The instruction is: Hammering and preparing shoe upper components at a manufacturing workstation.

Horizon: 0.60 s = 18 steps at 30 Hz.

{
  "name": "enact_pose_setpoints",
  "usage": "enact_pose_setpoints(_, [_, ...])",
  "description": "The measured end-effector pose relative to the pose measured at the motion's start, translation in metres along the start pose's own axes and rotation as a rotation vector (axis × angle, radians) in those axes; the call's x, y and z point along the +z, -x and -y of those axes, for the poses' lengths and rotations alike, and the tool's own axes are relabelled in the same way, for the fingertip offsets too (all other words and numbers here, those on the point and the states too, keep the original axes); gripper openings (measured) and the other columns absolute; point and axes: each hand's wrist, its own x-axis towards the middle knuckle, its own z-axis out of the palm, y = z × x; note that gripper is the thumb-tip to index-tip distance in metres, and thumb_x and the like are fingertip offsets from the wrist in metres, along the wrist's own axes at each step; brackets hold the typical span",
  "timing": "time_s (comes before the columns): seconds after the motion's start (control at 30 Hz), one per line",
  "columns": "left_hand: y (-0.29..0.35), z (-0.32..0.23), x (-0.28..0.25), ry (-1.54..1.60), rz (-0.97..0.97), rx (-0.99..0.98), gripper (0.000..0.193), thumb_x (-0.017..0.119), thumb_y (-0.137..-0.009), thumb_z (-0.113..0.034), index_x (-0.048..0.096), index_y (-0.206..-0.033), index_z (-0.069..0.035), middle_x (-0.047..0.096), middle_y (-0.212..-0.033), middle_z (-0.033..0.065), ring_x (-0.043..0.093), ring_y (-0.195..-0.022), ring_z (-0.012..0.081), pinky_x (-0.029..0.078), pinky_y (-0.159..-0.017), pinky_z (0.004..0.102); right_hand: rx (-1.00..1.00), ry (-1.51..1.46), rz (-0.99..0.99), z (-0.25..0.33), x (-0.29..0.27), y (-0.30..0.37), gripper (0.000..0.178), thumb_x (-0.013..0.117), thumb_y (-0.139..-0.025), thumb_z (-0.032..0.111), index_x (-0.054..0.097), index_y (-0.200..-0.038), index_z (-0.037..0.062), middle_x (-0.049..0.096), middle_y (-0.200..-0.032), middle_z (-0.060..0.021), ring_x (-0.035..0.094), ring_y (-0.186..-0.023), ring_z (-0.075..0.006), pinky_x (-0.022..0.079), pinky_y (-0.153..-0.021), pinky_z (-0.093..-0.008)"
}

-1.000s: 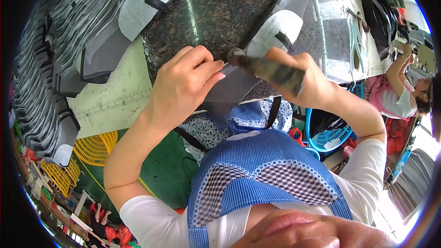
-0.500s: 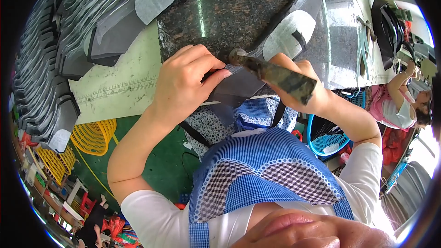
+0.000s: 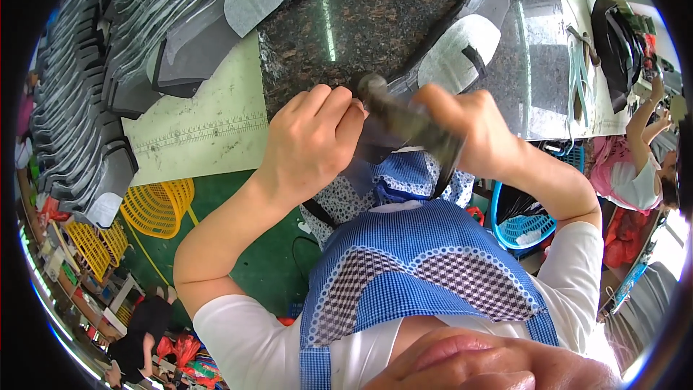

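A dark-grey flat piece like a shoe upper (image 3: 458, 50), with a pale rounded patch and a short black strap, lies slantwise on a speckled stone slab (image 3: 382, 14). Its near end reaches the slab's front edge, partly hidden by my hands. My left hand (image 3: 310, 144) is closed at that near end, fingertips pressed together on the piece's edge. Gripped in my right hand (image 3: 480, 126) is a hammer (image 3: 404, 119), blurred by motion. The rounded hammer head sits just right of my left fingertips; whether it touches the piece I cannot tell.
Similar grey pieces (image 3: 191, 54) are stacked in rows at left, beside a pale table edge with ruler marks (image 3: 202, 133). Teal strips (image 3: 577, 87) lie at right. Yellow baskets (image 3: 159, 209) and a blue basket (image 3: 520, 227) stand below. Another person (image 3: 613, 166) works at far right.
The view has shifted slightly. My left fingers have rolled over, with the thumb drawn in toward them. The hammer in my right hand has tilted and is more blurred.
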Motion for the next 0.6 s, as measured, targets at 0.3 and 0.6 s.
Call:
enact_pose_setpoints(0.3, [-0.099,-0.031,0.019,0.088,0.033,-0.074,0.071,0.078,-0.077,-0.033,0.05,-0.139,-0.013,0.048,-0.125,0.0139,0.054,-0.108,0.0321,0.046,-0.09,0.0446,0.455,-0.701,-1.007,-0.083,-0.058,0.013,0.028,0.048,-0.107,0.027,0.045,-0.084,0.0114,0.037,-0.061,0.0038,0.033,-0.046,-0.0056,0.029,-0.041,-0.0221])
enact_pose_setpoints(0.6, [-0.21,0.043,-0.074,0.304,-0.52,0.14,0.052,0.058,-0.077,-0.003,0.053,-0.13,-0.005,0.05,-0.127,0.0164,0.05,-0.119,0.033,0.04,-0.104,0.0417,0.502,-0.861,-1.054,-0.097,-0.052,0.048,0.024,0.048,-0.107,0.027,0.046,-0.089,0.0109,0.036,-0.063,0.0044,0.033,-0.046,-0.0054,0.027,-0.039,-0.0211])
